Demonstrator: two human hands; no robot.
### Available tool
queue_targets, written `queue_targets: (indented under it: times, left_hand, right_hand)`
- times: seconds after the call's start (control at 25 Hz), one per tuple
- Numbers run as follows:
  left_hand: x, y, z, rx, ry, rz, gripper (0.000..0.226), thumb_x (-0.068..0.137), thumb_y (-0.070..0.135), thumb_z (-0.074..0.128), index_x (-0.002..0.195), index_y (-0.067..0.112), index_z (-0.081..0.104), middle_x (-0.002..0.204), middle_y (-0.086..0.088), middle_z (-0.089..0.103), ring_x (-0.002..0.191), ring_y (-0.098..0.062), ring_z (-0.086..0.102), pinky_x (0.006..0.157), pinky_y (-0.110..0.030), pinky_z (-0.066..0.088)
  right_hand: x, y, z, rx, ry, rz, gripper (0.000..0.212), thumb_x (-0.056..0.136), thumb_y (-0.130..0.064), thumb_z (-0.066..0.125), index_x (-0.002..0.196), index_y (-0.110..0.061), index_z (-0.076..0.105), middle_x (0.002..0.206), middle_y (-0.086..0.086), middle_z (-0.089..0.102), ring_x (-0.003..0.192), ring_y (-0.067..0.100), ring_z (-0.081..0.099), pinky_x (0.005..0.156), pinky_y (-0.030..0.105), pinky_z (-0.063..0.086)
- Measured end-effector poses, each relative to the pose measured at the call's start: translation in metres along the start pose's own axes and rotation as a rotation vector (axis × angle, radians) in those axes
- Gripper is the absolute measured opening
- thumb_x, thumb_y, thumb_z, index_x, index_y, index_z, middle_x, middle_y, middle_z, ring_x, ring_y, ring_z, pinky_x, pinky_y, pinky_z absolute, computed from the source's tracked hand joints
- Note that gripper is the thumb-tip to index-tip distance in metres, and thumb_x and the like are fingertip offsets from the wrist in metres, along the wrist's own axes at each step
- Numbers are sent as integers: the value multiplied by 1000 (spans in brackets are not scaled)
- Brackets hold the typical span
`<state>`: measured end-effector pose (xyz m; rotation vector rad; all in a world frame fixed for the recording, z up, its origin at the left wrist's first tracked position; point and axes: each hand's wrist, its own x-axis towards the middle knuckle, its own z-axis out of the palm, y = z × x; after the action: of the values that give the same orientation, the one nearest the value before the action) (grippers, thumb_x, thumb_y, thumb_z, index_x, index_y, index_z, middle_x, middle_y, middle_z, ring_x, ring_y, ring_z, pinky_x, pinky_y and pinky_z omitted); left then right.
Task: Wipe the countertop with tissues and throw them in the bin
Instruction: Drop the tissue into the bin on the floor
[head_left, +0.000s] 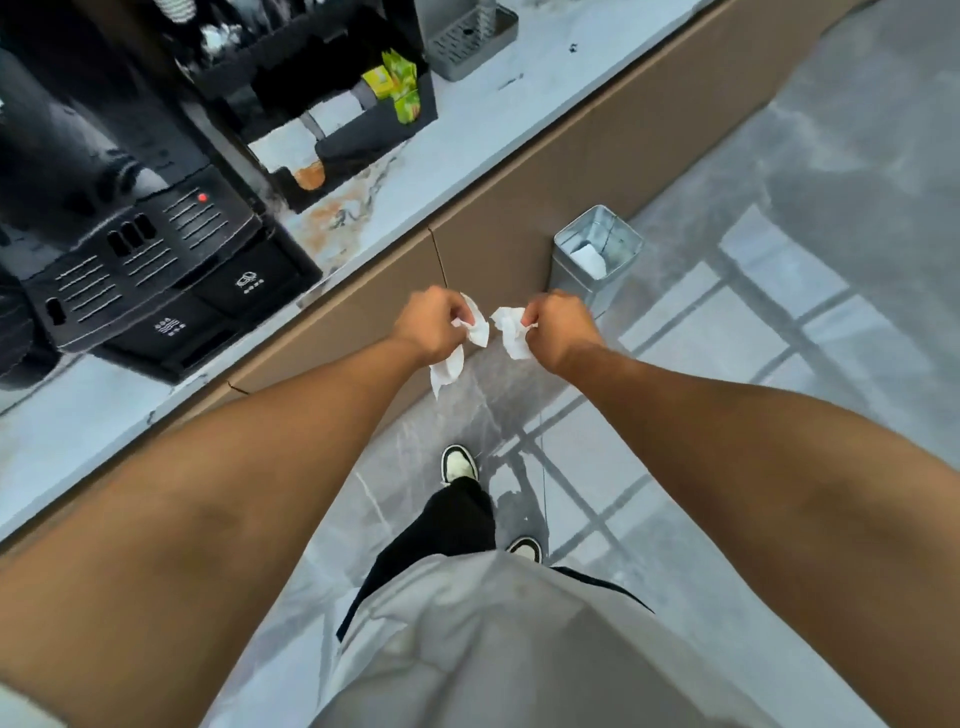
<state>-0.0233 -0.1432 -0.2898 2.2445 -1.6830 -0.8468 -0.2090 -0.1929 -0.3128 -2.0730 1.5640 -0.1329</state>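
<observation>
My left hand (434, 325) is closed on a crumpled white tissue (457, 358) that hangs down below the fist. My right hand (558, 325) grips a second white tissue (511, 330). Both hands are held out side by side over the floor, in front of the brown cabinet face. A square metal bin (621, 244) stands on the floor just beyond my right hand, with a white tissue (589, 258) inside. The pale marble countertop (467, 109) runs diagonally at the upper left, with an orange-brown stain (332, 213) near its front edge.
A black coffee machine (145, 249) and a black organiser (332, 104) with green packets stand on the countertop. A grey drip tray (475, 41) sits further back. Small dark specks (571, 48) lie on the counter. My shoes (460, 463) are on the grey tiled floor.
</observation>
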Motion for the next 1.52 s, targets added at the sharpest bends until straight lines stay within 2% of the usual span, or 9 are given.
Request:
queue_targets:
  times: [0.16, 0.4, 0.56, 0.68, 0.84, 1.12, 1.28, 1.4, 1.52]
  left_hand:
    - [58, 43, 21, 23, -73, 118, 24, 85, 4, 60, 98, 17, 76, 100, -4, 71, 90, -21, 62, 74, -23, 40]
    - [175, 87, 44, -28, -125, 177, 20, 83, 2, 65, 94, 13, 78, 105, -8, 74, 98, -24, 67, 76, -23, 41]
    - [249, 109, 45, -87, -169, 148, 19, 83, 1, 65, 89, 15, 76, 107, -7, 73, 98, -22, 68, 75, -23, 46]
    - [286, 121, 44, -112, -183, 122, 22, 81, -1, 63, 83, 18, 74, 104, -5, 72, 87, -21, 66, 64, -24, 47]
    - [327, 132, 45, -163, -215, 65, 26, 80, -3, 61, 80, 21, 70, 103, -5, 72, 86, -22, 68, 67, -32, 56]
    - [373, 145, 64, -225, -186, -117, 25, 80, -2, 61, 86, 18, 75, 96, -2, 74, 88, -24, 70, 57, -21, 43]
    - [396, 161, 81, -269, -118, -256, 26, 83, -3, 59, 95, 11, 77, 105, -7, 75, 100, -24, 68, 78, -21, 45]
    - [417, 188, 94, -371, -30, -395, 27, 85, -5, 58, 100, 7, 77, 110, -9, 74, 106, -25, 67, 87, -22, 47]
    - [440, 216, 111, -432, 60, -522, 30, 84, -6, 57, 101, 7, 78, 114, -9, 73, 112, -24, 65, 95, -23, 48]
  right_hand:
    - [28, 45, -23, 10, 14, 96, 24, 84, -2, 58, 101, -13, 69, 116, 15, 62, 104, 34, 62, 90, 32, 49]
    - [101, 95, -55, 26, 28, 227, 23, 84, -2, 58, 102, -10, 70, 112, 17, 63, 102, 35, 62, 90, 37, 53]
    - [154, 114, -79, 27, 6, 310, 25, 82, 0, 55, 97, -10, 71, 107, 18, 64, 95, 36, 63, 85, 42, 56]
    - [188, 124, -93, 32, 6, 345, 23, 79, -1, 54, 91, -12, 70, 103, 17, 66, 95, 36, 63, 81, 36, 54]
    - [234, 138, -105, 27, -7, 381, 20, 79, -2, 54, 88, -12, 70, 101, 17, 67, 94, 35, 64, 78, 32, 51]
    - [310, 178, -113, 72, -128, 391, 20, 76, -1, 55, 76, -17, 68, 92, 12, 70, 84, 29, 67, 69, 27, 51]
    - [368, 214, -125, 29, -207, 320, 20, 78, -1, 59, 85, -13, 73, 98, 9, 70, 87, 25, 65, 71, 22, 46]
    - [416, 235, -138, 32, -295, 268, 21, 82, -3, 61, 88, -17, 75, 99, 6, 73, 76, 19, 61, 68, 18, 46]
    - [455, 253, -148, -7, -385, 193, 24, 83, -4, 57, 87, -19, 75, 99, 2, 74, 78, 17, 63, 69, 16, 45]
